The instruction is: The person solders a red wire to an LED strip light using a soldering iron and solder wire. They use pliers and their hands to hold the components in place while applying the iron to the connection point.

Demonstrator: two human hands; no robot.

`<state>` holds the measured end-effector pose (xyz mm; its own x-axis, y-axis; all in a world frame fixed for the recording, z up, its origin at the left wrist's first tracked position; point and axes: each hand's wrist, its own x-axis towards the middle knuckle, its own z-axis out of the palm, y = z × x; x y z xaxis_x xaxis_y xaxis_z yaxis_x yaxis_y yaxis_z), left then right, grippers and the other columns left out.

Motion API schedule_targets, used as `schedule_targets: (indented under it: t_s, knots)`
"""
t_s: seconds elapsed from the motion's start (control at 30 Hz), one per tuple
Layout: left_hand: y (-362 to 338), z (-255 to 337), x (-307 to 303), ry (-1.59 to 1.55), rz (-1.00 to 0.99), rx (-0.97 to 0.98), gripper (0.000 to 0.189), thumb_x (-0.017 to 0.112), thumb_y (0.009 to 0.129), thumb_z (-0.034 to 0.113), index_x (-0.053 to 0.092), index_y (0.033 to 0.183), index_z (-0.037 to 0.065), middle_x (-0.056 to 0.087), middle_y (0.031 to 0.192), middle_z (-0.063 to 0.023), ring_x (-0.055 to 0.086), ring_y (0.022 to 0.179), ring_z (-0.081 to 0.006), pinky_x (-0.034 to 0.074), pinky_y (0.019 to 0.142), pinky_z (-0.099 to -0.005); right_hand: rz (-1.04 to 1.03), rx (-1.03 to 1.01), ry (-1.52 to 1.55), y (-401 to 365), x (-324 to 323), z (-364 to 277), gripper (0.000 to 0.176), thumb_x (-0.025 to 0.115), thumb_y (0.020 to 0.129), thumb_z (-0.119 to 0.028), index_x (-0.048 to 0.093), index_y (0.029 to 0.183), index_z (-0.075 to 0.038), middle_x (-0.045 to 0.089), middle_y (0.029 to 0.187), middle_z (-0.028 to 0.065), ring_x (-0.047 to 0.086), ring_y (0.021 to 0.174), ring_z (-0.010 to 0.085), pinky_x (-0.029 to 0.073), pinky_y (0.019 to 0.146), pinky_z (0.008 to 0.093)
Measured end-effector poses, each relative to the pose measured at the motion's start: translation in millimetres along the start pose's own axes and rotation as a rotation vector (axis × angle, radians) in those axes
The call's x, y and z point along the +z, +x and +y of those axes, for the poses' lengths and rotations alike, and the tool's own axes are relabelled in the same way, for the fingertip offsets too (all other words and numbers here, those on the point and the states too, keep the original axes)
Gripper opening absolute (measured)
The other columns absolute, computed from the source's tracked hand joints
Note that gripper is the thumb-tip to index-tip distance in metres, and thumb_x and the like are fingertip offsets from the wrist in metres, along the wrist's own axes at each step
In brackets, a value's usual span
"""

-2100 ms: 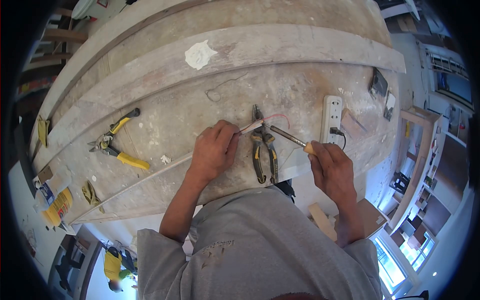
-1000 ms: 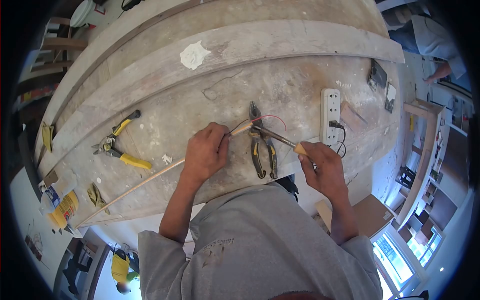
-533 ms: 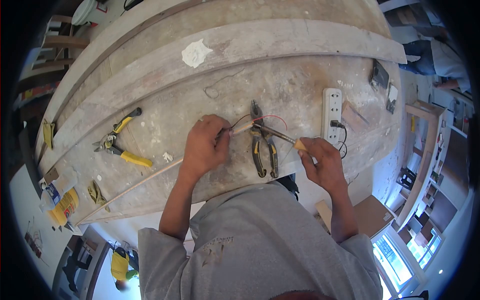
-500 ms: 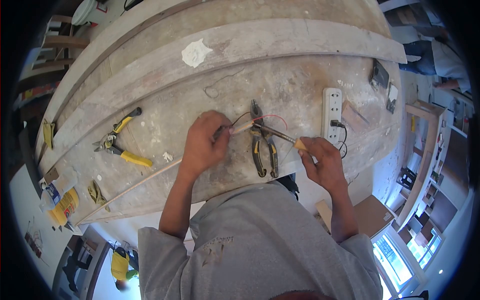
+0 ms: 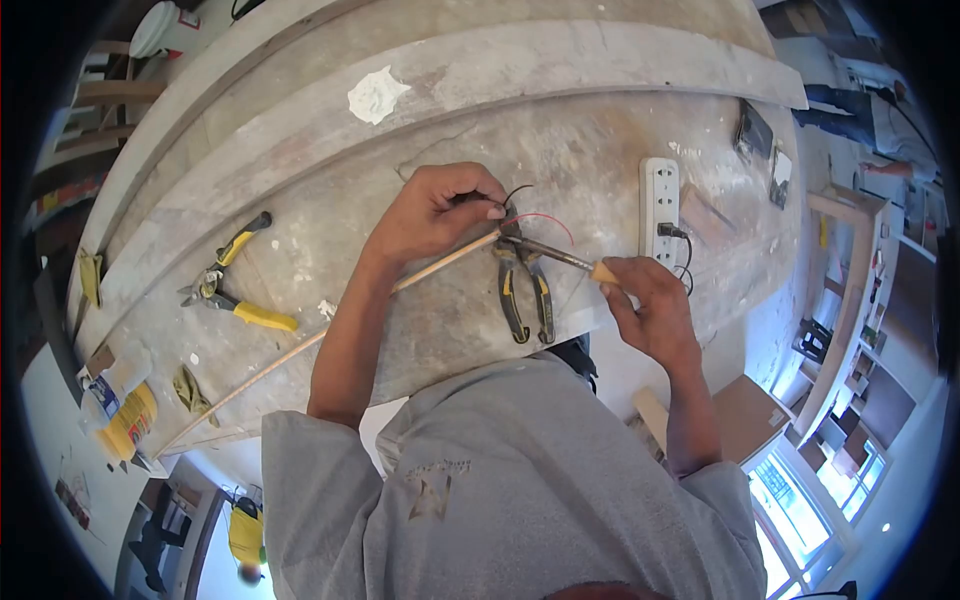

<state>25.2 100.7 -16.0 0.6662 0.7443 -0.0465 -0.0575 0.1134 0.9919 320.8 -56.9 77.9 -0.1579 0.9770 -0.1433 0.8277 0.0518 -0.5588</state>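
My left hand (image 5: pixel 428 215) is closed in a pinch on a short dark wire (image 5: pixel 518 191), above the jaws of black-and-yellow pliers (image 5: pixel 512 305) lying on the bench. A long thin tan strip (image 5: pixel 445 267) runs under my left forearm, its end beside the pliers' head. A red wire (image 5: pixel 556 222) curves away from that end. My right hand (image 5: pixel 655 312) grips a soldering iron (image 5: pixel 558 254) by its yellowish handle. The iron's metal tip meets the strip's end, over the pliers; exact contact is too small to tell.
A white power strip (image 5: pixel 659 205) with a black plug stands right of the pliers. Yellow-handled snips (image 5: pixel 262 316) lie at left on the bench (image 5: pixel 590 150). A yellow-labelled bottle (image 5: pixel 130 410) is at the left edge. Other people appear at far right and lower left.
My left hand has moved up and right off the strip, to the dark wire by the pliers' jaws. My right hand still holds the iron in nearly the same place.
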Motion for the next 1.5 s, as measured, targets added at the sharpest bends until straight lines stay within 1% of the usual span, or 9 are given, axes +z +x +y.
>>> schedule_targets:
  t_s: [0.07, 0.1, 0.17, 0.3, 0.37, 0.47, 0.7, 0.8, 1.5]
  knots:
    - [2, 3, 3, 0.072, -0.034, 0.070, 0.008, 0.074, 0.095, -0.004, 0.074, 0.101, 0.001, 0.075, 0.095, -0.0078, 0.070, 0.088, -0.0154, 0.055, 0.078, -0.0311, 0.008, 0.019, 0.027, -6, 2, 5, 0.031, 0.078, 0.092, -0.009, 0.075, 0.122, -0.003, 0.076, 0.106, 0.0175, 0.074, 0.096, 0.0372, 0.060, 0.084, 0.0454]
    - [2, 5, 2, 0.067, -0.033, 0.071, 0.008, 0.074, 0.095, -0.004, 0.074, 0.101, 0.001, 0.075, 0.095, -0.0078, 0.070, 0.088, -0.0154, 0.055, 0.078, -0.0311, 0.006, 0.021, 0.024, -7, 1, 3, 0.031, 0.078, 0.092, -0.009, 0.075, 0.122, -0.003, 0.076, 0.106, 0.0175, 0.074, 0.096, 0.0372, 0.060, 0.084, 0.0454]
    - [3, 6, 2, 0.181, -0.071, 0.120, 0.010, 0.073, 0.094, -0.004, 0.073, 0.102, 0.001, 0.075, 0.094, -0.0106, 0.072, 0.087, -0.0207, 0.056, 0.080, -0.0328, -0.004, 0.061, 0.028, -9, 0, 1, 0.031, 0.078, 0.092, -0.009, 0.076, 0.122, -0.003, 0.076, 0.105, 0.0178, 0.074, 0.095, 0.0377, 0.060, 0.084, 0.0452]
    - [6, 5, 0, 0.224, -0.086, 0.144, 0.011, 0.072, 0.093, -0.005, 0.073, 0.103, 0.001, 0.075, 0.095, -0.0125, 0.072, 0.087, -0.0246, 0.056, 0.080, -0.0342, 0.003, 0.073, 0.028, -9, 0, -5, 0.031, 0.078, 0.092, -0.010, 0.076, 0.122, -0.004, 0.076, 0.104, 0.0179, 0.074, 0.094, 0.0377, 0.060, 0.084, 0.0455]
    - [6, 2, 0, 0.232, -0.096, 0.168, 0.011, 0.073, 0.093, -0.003, 0.073, 0.104, 0.001, 0.075, 0.096, -0.0130, 0.073, 0.089, -0.0260, 0.056, 0.080, -0.0359, 0.024, 0.048, 0.031, -6, 1, -9, 0.027, 0.077, 0.092, -0.002, 0.076, 0.119, 0.001, 0.077, 0.102, 0.0178, 0.075, 0.091, 0.0365, 0.060, 0.082, 0.0431]
    - [6, 2, 2, 0.231, -0.101, 0.183, 0.011, 0.073, 0.093, -0.002, 0.073, 0.104, 0.001, 0.075, 0.096, -0.0130, 0.073, 0.090, -0.0264, 0.057, 0.081, -0.0376, 0.032, 0.034, 0.056, -5, 4, -7, 0.030, 0.078, 0.092, -0.008, 0.075, 0.121, -0.002, 0.076, 0.104, 0.0179, 0.074, 0.095, 0.0381, 0.060, 0.084, 0.0457]
    - [6, 4, 3, 0.276, -0.085, 0.178, 0.011, 0.073, 0.094, -0.002, 0.074, 0.105, 0.001, 0.074, 0.097, -0.0129, 0.072, 0.092, -0.0276, 0.057, 0.084, -0.0379, 0.033, -0.006, 0.015, 1, 3, -9, 0.030, 0.078, 0.092, -0.008, 0.074, 0.121, -0.001, 0.076, 0.104, 0.0174, 0.073, 0.097, 0.0378, 0.060, 0.085, 0.0461]
    - [6, 4, 3, 0.242, -0.092, 0.132, 0.011, 0.073, 0.094, -0.001, 0.073, 0.105, 0.001, 0.074, 0.097, -0.0130, 0.072, 0.092, -0.0285, 0.057, 0.085, -0.0381, 0.013, -0.010, -0.012, 3, 2, -10, 0.030, 0.078, 0.092, -0.008, 0.074, 0.121, -0.001, 0.076, 0.105, 0.0172, 0.073, 0.097, 0.0375, 0.060, 0.084, 0.0462]
    - [9, 0, 6, 0.324, -0.087, 0.225, 0.010, 0.073, 0.092, 0.003, 0.074, 0.102, 0.005, 0.073, 0.093, -0.0094, 0.070, 0.092, -0.0300, 0.055, 0.085, -0.0407, 0.046, -0.053, -0.087, 7, -3, -15, 0.031, 0.079, 0.092, -0.008, 0.075, 0.122, -0.004, 0.077, 0.107, 0.0146, 0.074, 0.096, 0.0344, 0.062, 0.083, 0.0440]
